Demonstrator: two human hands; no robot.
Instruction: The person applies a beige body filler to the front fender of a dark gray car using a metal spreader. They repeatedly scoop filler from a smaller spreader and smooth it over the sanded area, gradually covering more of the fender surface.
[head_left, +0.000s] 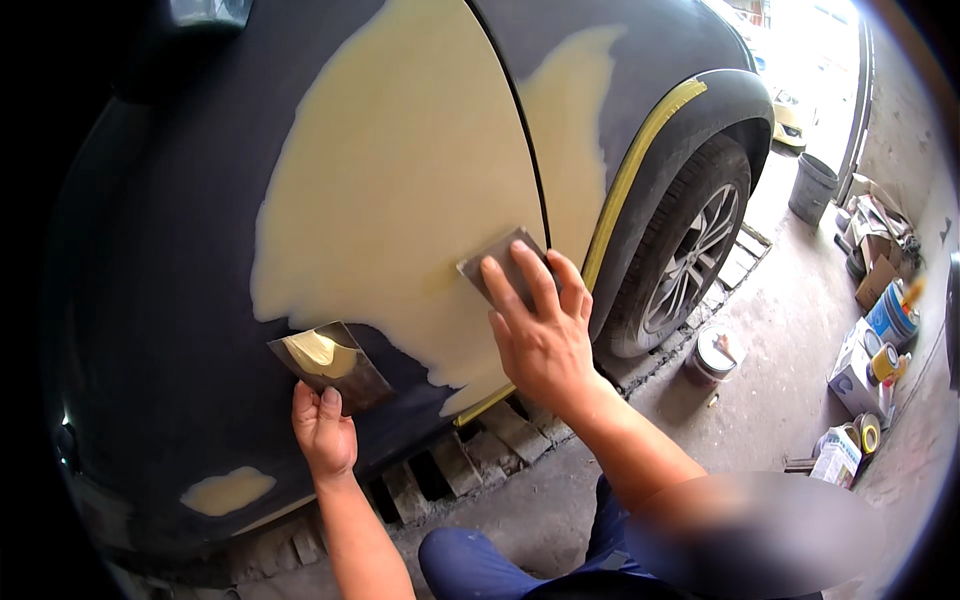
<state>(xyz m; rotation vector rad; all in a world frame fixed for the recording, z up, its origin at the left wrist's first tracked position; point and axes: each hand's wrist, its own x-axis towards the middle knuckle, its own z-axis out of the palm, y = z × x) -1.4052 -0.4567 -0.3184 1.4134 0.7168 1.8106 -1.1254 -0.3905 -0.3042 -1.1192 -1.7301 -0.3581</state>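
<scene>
A dark car body [160, 240] fills the left and middle, with large beige filler patches [390, 160] across a door seam. My left hand [325, 430] pinches a dark metal plate [355, 385] carrying a lump of pale yellow paste [320, 352]. My right hand [545, 345] grips a flat metal spreader [480, 270] against the beige patch near the seam, with fingertips on its back. Yellow masking tape [628, 175] runs along the wheel arch just right of it.
A wheel [690, 260] stands beside concrete slats [470, 450]. On the floor are a round can [715, 355] and a grey bucket [812, 190]. Along the right wall lie cartons [878, 280], more cans [890, 320] and rolls. An open doorway [810, 60] is at the top right.
</scene>
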